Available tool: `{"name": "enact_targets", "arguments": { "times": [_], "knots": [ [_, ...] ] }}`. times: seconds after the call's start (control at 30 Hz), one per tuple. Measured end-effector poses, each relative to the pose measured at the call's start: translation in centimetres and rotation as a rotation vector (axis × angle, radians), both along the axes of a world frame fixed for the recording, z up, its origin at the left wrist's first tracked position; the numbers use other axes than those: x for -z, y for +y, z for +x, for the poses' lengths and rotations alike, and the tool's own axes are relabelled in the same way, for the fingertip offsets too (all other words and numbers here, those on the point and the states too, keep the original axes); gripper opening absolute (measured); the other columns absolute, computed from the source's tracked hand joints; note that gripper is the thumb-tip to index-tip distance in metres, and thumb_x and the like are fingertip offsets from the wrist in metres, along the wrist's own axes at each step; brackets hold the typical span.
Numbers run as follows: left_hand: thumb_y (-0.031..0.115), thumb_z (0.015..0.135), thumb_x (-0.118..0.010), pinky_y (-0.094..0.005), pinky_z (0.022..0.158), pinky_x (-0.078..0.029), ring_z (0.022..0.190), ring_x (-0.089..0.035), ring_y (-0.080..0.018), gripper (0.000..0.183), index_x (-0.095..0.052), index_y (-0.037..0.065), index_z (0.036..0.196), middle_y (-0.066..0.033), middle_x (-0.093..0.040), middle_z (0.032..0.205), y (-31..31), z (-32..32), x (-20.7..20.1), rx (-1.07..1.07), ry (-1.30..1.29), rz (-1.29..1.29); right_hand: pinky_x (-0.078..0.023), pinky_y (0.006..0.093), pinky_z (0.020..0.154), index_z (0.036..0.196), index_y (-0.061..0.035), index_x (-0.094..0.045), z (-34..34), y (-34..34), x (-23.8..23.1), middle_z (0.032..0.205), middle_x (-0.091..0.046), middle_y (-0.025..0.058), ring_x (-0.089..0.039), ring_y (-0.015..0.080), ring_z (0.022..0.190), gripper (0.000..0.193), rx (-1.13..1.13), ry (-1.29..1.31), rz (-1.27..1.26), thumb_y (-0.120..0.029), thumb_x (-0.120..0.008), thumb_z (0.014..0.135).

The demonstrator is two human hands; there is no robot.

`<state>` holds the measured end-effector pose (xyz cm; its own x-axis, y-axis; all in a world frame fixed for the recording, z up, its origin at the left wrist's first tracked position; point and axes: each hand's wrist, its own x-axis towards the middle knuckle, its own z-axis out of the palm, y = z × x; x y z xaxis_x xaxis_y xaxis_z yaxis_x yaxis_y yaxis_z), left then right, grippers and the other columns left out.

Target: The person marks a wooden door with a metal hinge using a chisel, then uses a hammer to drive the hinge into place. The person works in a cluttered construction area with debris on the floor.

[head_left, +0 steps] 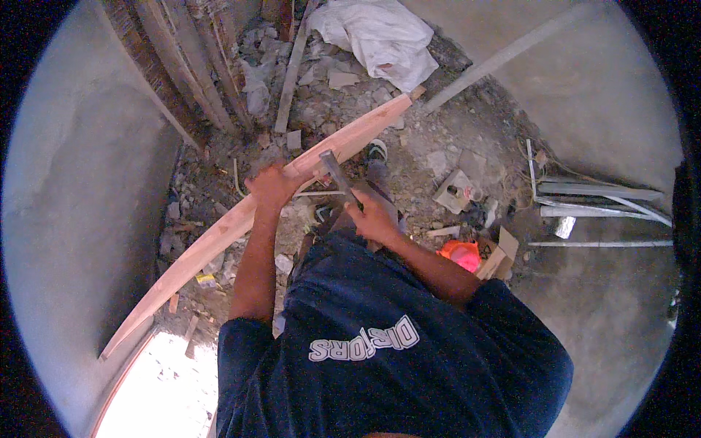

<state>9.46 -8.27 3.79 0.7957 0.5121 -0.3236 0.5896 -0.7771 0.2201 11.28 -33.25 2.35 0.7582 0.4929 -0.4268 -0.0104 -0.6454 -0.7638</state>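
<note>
A long pale wooden plank runs from the lower left up to the upper middle, over rubble. My left hand grips the plank near its middle. My right hand holds the handle of a hammer, whose metal head rests against the plank just right of my left hand. My dark blue shirt fills the lower middle of the view, and my feet in sandals show beneath the plank.
Broken rubble and debris cover the ground. A white sack lies at the top. Wooden boards lean at the upper left. Metal strips lie at right, with an orange object and cardboard near my right elbow.
</note>
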Motion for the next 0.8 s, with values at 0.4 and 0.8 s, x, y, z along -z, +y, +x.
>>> {"name": "enact_targets", "arguments": {
  "times": [0.4,0.8],
  "knots": [
    [0.082,0.055,-0.07,-0.0627,0.099,-0.035,0.104,-0.067,-0.0335,0.09,-0.068,0.01,0.11,-0.0158,-0.071,0.108,-3.0,5.6,-1.2,-0.002,0.158,-0.183,-0.052,0.0474,0.083,0.126,-0.0012,-0.06,2.0,-0.8,-2.8,0.109,-0.068,0.0239,-0.066,0.04,0.092,0.048,-0.008,0.112,-0.049,-0.037,-0.058,0.094],
    [0.09,0.054,-0.062,-0.0599,0.096,-0.041,0.103,-0.067,-0.0333,0.099,-0.067,0.01,0.113,-0.0168,-0.071,0.106,-3.0,5.1,-0.2,0.065,0.078,-0.193,-0.047,0.0426,0.089,0.133,-0.0047,-0.055,2.0,-1.6,-1.7,0.107,-0.064,0.0231,-0.06,0.037,0.099,0.05,-0.031,0.133,-0.079,-0.038,-0.057,0.096]
  ]
}}
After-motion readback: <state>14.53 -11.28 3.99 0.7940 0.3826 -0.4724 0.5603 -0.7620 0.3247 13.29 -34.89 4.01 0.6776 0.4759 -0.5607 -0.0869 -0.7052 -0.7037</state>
